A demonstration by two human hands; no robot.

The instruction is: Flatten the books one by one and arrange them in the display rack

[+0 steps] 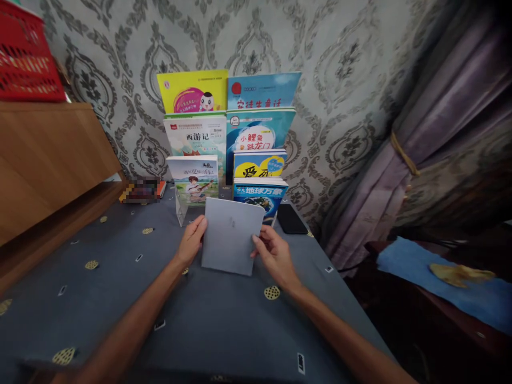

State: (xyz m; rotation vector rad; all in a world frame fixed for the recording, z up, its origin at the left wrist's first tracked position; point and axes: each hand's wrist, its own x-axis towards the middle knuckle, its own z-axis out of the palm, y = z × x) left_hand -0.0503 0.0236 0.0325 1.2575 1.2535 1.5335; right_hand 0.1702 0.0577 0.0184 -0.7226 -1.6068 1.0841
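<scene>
Across the lower view: one patterned grey cloth over the table. Right side, one tied-back curtain; left, one wooden cabinet. Mid-table, a stand with seven covers facing me, three left, four right; page edges suggest extra copies, can't count those. Up on the cabinet, one red basket.

Just in front of the stand, above the cloth, is one pale grey booklet, tilted; can't tell if its lower edge touches the table. Looks light, fairly stiff, slightly slick, corners likely to crease, so best held by the two side edges. That's my hold: left hand pinching the left edge near the top, right hand on the right edge lower down, thumb in front, fingers curled in.

Smaller: one book pile, back left, blurred, uncounted; one black slab right of the stand.
</scene>
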